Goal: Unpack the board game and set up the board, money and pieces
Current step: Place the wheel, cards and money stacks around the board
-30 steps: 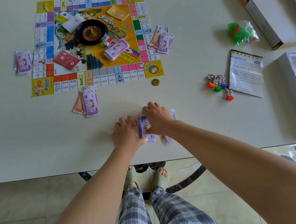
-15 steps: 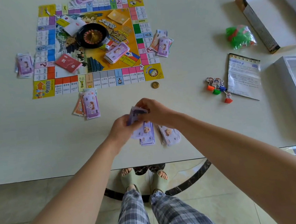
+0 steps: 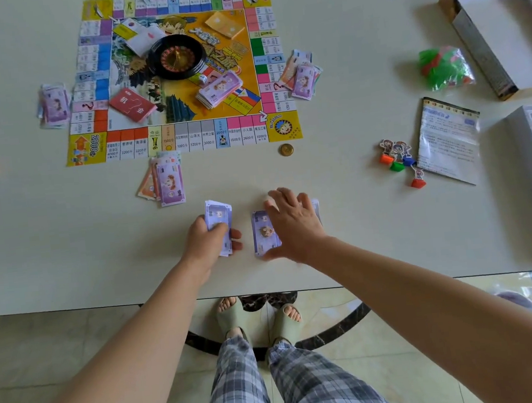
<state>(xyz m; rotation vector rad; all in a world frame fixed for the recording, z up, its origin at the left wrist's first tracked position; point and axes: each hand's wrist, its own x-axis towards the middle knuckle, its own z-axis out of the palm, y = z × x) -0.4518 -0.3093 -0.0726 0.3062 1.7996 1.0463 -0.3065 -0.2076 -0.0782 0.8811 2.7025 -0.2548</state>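
We see a pale, smooth table (image 3: 342, 64) carrying a colourful square paper game board (image 3: 206, 138), a round gold coin (image 3: 286, 150) just beside its corner, a purple banknote pile (image 3: 170, 184), a printed white leaflet (image 3: 447, 141) and an open white cardboard box (image 3: 495, 33).

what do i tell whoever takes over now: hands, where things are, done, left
Left hand grips a stack of purple notes.
Right hand is open, fingers spread over loose notes on the table.
Done: board laid out, roulette wheel on it, money piles around it.
Left: deal out the held notes; character pieces lie off the board by the leaflet; green bag holds its pieces.
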